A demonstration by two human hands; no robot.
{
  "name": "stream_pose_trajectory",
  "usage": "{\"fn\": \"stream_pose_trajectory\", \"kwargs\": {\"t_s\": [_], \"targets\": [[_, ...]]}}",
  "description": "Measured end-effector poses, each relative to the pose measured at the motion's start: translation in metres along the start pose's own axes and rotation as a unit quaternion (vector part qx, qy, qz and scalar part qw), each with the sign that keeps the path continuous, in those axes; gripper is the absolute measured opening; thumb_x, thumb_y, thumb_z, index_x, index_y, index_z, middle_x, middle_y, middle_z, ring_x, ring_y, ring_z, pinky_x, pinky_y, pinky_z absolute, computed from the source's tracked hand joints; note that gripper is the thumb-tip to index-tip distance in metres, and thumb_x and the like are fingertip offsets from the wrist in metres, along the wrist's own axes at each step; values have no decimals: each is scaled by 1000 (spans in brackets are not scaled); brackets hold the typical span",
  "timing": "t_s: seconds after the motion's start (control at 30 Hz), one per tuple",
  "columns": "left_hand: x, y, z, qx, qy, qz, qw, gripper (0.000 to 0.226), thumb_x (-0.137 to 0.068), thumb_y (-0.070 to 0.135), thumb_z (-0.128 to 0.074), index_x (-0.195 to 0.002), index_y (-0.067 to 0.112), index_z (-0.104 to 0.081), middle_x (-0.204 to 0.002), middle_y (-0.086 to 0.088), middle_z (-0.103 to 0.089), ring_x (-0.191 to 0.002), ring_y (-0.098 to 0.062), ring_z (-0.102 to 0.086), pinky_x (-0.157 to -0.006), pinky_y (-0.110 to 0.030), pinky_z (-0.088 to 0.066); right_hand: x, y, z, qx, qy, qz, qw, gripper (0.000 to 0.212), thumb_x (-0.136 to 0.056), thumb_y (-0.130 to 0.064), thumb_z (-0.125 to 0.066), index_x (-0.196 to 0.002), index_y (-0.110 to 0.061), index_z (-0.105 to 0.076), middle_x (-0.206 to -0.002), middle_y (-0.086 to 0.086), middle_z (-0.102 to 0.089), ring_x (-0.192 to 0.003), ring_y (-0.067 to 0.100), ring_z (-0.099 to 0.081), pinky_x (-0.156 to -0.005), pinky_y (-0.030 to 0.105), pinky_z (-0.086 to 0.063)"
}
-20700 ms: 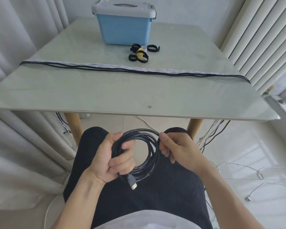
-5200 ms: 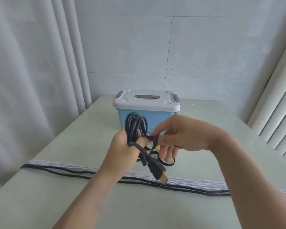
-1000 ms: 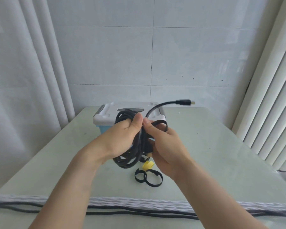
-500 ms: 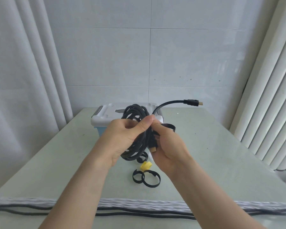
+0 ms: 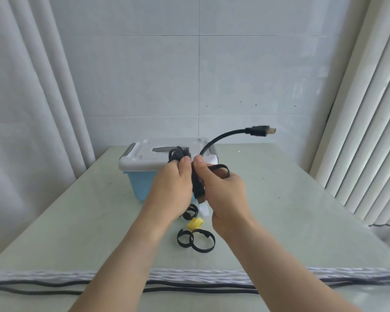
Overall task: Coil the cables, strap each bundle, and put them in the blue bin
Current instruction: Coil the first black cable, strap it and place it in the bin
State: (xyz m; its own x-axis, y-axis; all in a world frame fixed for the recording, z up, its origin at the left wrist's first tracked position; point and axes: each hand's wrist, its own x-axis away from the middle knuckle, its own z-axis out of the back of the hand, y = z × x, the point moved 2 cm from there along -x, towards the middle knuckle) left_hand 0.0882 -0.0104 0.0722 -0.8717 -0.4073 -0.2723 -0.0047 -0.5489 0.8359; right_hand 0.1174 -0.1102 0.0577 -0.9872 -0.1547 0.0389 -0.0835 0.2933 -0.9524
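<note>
My left hand [image 5: 170, 190] grips a coiled black cable [image 5: 180, 154] held up in front of the blue bin [image 5: 140, 188], whose grey lid [image 5: 142, 157] is closed. My right hand [image 5: 225, 194] pinches the bundle beside it, with a black strap [image 5: 222, 168] looped over its fingers. One cable end with a gold plug [image 5: 260, 131] sticks up to the right. Another plug [image 5: 199, 195] hangs between my hands. Loose black straps [image 5: 196, 240] and a yellow strap [image 5: 195, 222] lie on the table below my hands.
Several long black and white braided cables [image 5: 189, 281] stretch across the near edge of the pale green table [image 5: 291, 210]. Curtains hang at the left and right. A white tiled wall stands behind the bin.
My hands have drawn closer together around the bundle, squeezing it narrower. The free plug end has swung slightly up and right.
</note>
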Motion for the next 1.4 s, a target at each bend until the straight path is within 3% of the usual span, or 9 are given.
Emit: {"fn": "stream_pose_trajectory", "kwargs": {"t_s": [0.33, 0.47, 0.6, 0.77, 0.83, 0.97, 1.1, 1.2, 1.4], "targets": [[5, -3, 6, 159, -97, 81, 979, 52, -103, 46, -41, -82, 7, -67, -61, -4, -60, -47, -17, -48, -58, -30, -44, -7, -35, 20, 27, -80, 22, 996, 19, -82, -10, -79, -92, -12, -63, -68, -1, -62, -52, 12, -51, -48, 23, -41], [6, 1, 13, 135, -198, 15, 971, 37, -92, 34, -68, -76, 2, -56, -62, -5, -45, -50, -18, -38, -55, -26, -35, -13, -49, 33, 56, -28, 99, 993, 15, -88, -18, -74, -82, -10, -63, -59, 0, -59, -44, 14, -42, -46, 24, -37], [6, 1, 17, 98, -273, -9, 957, 24, -93, 11, -63, -80, -6, -53, -60, -4, -42, -53, -19, -36, -53, -22, -33, -19, -58, 44, 122, 15, 127, 984, 7, -89, -16, -68, -90, -9, -67, -51, -2, -63, -52, 12, -50, -59, 22, -44], [4, -6, 26, 28, -333, -22, 942, 33, -93, 21, -67, -66, 10, -52, -57, -3, -45, -53, -18, -37, -58, -26, -34, -27, -65, 61, 140, -93, 43, 985, 11, -86, -14, -71, -76, -14, -68, -70, 0, -57, -70, 18, -53, -66, 31, -46], [6, -7, 30, -5, -375, -36, 926, 36, -94, 21, -65, -63, 10, -50, -53, -1, -46, -52, -18, -37, -57, -23, -33, -26, -65, 62, 76, -167, 7, 983, 5, -88, -5, -69, -91, -8, -70, -80, 4, -63, -68, 20, -58, -61, 29, -51], [10, -8, 35, -6, -441, -55, 896, 48, -89, 31, -66, -89, -15, -53, -55, -8, -45, -55, -23, -34, -56, -29, -27, -25, -60, 61, 15, -202, -16, 979, 55, -85, 7, -66, -136, -8, -48, -87, 16, -71, -59, 21, -60, -54, 25, -52], [7, -9, 39, 40, -411, -68, 908, 58, -83, 36, -68, -101, -17, -55, -55, -6, -44, -53, -22, -34, -55, -31, -25, -23, -63, 61, -3, -210, 19, 978, 48, -76, -7, -72, -123, -9, -60, -80, 14, -68, -58, 20, -65, -64, 25, -58], [-1, -11, 45, 108, -353, -89, 925, 31, -84, 24, -69, -95, -5, -64, -61, -19, -41, -52, -20, -35, -56, -29, -27, -23, -67, 67, 142, -190, 84, 968, 41, -68, -24, -81, -101, -4, -69, -77, 13, -73, -65, 24, -70, -70, 30, -60], [-8, -13, 51, 198, -251, -88, 943, 32, -86, 16, -62, -54, 17, -56, -62, -15, -42, -74, -33, -41, -60, -31, -33, -22, -70, 64, 457, -128, 197, 858, 34, -85, -51, -68, -72, -21, -76, -62, -2, -66, -45, 3, -46, -44, 10, -35]]}}
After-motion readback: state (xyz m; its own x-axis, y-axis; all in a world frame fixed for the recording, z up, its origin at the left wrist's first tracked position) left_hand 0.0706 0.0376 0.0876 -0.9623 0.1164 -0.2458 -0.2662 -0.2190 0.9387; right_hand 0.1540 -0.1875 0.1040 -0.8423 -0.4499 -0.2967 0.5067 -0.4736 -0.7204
